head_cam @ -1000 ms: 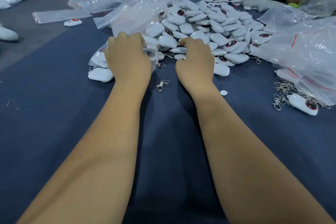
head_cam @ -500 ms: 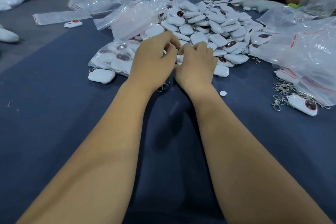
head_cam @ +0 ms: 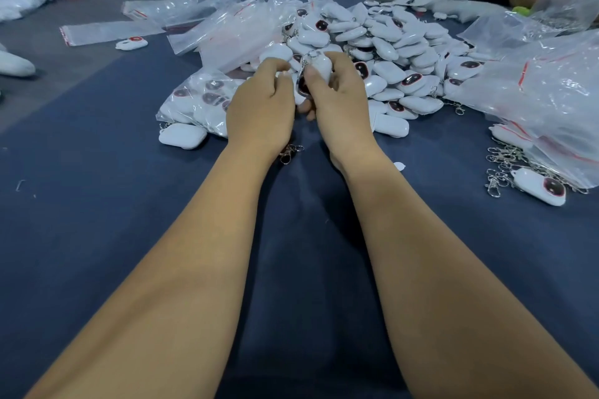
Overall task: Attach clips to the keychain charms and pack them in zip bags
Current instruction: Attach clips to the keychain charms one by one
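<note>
I am holding a white charm [head_cam: 321, 66] in my right hand [head_cam: 340, 104], just above the pile [head_cam: 389, 52], while my left hand [head_cam: 259, 110] is pinching the clip [head_cam: 303, 70] against it. I am keeping the charm steady so the ring can hook cleanly.

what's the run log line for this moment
step: clip attach | right hand: holds charm | left hand: at clip | packed zip bag: left of hands
</note>
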Available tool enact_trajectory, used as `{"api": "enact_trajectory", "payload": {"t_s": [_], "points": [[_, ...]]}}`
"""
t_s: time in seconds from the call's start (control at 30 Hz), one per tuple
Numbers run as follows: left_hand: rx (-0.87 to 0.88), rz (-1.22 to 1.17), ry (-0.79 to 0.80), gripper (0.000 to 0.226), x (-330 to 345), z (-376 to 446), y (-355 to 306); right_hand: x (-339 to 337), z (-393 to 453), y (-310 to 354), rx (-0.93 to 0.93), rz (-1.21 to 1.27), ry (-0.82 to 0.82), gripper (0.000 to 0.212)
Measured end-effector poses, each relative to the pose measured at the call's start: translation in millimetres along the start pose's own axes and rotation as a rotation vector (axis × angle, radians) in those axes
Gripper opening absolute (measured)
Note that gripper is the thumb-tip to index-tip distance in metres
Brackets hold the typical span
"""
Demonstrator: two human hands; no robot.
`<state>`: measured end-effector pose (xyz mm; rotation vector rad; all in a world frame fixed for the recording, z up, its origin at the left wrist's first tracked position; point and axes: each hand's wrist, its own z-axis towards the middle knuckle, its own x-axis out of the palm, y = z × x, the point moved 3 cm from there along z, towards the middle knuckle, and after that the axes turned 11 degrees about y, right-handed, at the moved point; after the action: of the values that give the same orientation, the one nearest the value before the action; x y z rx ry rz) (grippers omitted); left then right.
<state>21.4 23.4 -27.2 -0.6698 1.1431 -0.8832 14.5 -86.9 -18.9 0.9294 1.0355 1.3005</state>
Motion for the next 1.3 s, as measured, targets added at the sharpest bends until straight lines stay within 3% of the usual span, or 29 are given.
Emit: {"api": "enact_trajectory", "payload": {"t_s": [0.13, 0.23, 0.33, 0.43, 0.57, 0.7, 0.9, 1.3], "points": [[-0.019, -0.08, 0.002, 0.027, 0.5, -0.5, 0.0, 4.2, 1.8, -5.7, 0.115, 0.18, 0.068, 0.014], [-0.037, -0.089, 0.026, 0.028, 1.5, 0.2, 1.2, 3.1, 2.6, -9.6, 0.152, 0.133, 0.104, 0.02], [-0.049, -0.09, 0.041, 0.023, 0.6, 1.7, 2.2, 1.1, 2.8, -9.6, 0.168, 0.139, 0.071, 0.014], [-0.074, -0.125, 0.042, 0.014, 0.4, 2.2, 2.9, -6.1, 6.2, -10.4, 0.205, 0.226, -0.034, 0.028], [-0.041, -0.058, 0.108, 0.014, 3.8, 0.1, 0.8, -6.6, 6.0, -9.5, 0.196, 0.426, 0.002, 0.015], [-0.06, -0.043, 0.091, 0.014, 4.8, 1.0, 3.0, -4.9, 6.6, -11.1, 0.195, 0.293, 0.051, 0.021], [-0.066, -0.165, 0.07, 0.039, 3.4, 1.7, 4.5, -0.1, 5.4, -15.1, 0.193, 0.132, 0.1, 0.021], [-0.064, -0.143, 0.103, 0.033, 4.1, -0.3, 1.3, 1.1, 2.0, -12.5, 0.156, 0.109, 0.172, 0.026]]}}
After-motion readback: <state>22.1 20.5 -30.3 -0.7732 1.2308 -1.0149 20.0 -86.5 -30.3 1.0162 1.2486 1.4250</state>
